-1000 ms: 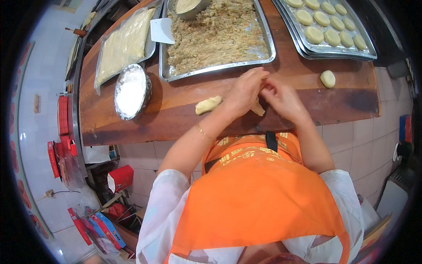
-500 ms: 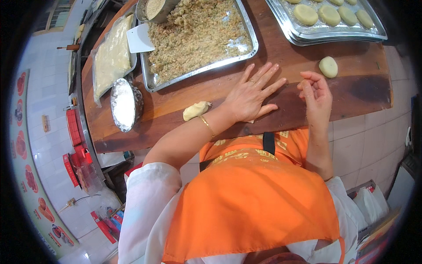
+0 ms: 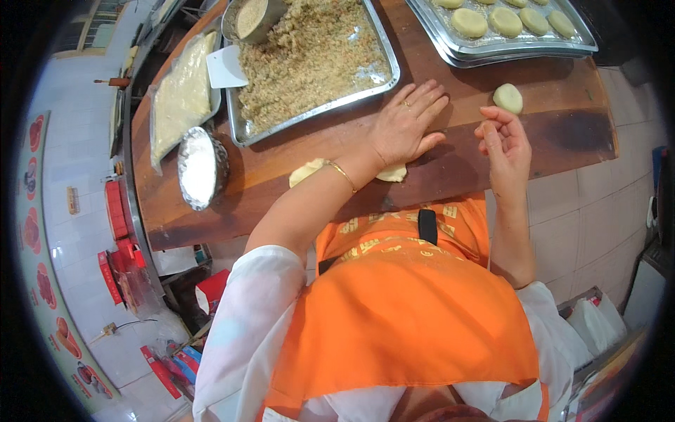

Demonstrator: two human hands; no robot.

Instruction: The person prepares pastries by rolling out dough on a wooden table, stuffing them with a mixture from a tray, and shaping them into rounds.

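My left hand (image 3: 408,130) lies flat on the wooden table, palm down with fingers stretched out. The heel of this hand and the wrist partly cover a flattened piece of pale dough (image 3: 392,173). Beside my left forearm sits another lump of pale dough (image 3: 306,171), partly hidden by the wrist. My right hand (image 3: 508,146) hovers over the table's near right part, fingers curled in toward the thumb, with nothing visible in them. Just beyond it rests a smooth round dough piece (image 3: 508,99).
Crumbly filling (image 3: 309,77) fills a metal tray (image 3: 323,111) holding a white scraper (image 3: 226,68) and a metal bowl (image 3: 271,17). At left are a bowl of white powder (image 3: 197,169) and a plastic-covered dough slab (image 3: 181,91). Round cakes (image 3: 505,22) sit on stacked trays (image 3: 520,50), far right.
My left hand has slid forward and its fingers have drawn closer together; more of the flattened dough shows behind it. My right hand stays curled. The view has shifted slightly.
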